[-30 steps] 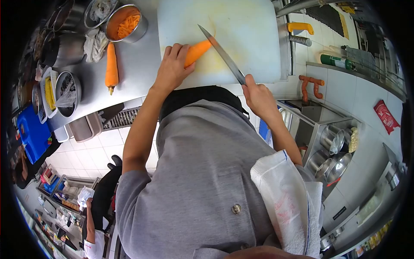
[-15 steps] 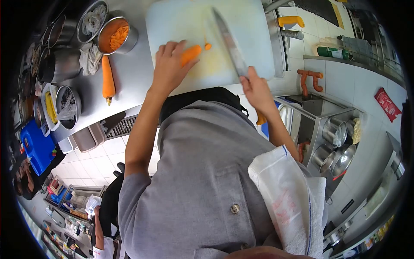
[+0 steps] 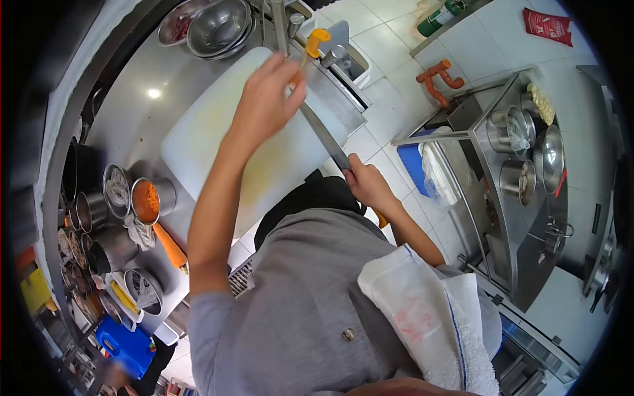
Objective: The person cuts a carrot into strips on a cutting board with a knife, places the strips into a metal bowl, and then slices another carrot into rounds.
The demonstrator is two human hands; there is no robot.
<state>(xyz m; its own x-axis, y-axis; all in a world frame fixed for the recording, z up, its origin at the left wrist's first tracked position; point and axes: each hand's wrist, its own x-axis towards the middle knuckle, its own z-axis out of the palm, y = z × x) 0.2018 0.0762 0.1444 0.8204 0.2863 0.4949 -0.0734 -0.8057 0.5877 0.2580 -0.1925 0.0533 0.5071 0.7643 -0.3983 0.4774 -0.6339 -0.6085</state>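
A: Where's the knife (image 3: 325, 136)?
B: In the right hand (image 3: 368, 183), with the fingers wrapped round its yellow handle (image 3: 382, 218). The blade slants up across the cutting board (image 3: 191, 148), and its far end runs in under the left hand.
A: And what does the left hand (image 3: 267, 102) have?
B: It's over the far part of the board, bent at the fingers. A bit of orange (image 3: 295, 78) shows by the fingertips (the hand is blurred), so I can't say whether it's gripped or only touched.
A: Any carrot elsewhere?
B: A whole carrot (image 3: 171, 247) lies on the metal table (image 3: 132, 125), left of the board and apart from it. Just beyond it stands a pot (image 3: 168, 195) holding carrot strips (image 3: 153, 198), with a crumpled cloth (image 3: 140, 232) next to both.
A: Anything past the board?
B: Metal bowls (image 3: 218, 33), stacked near its far left corner.
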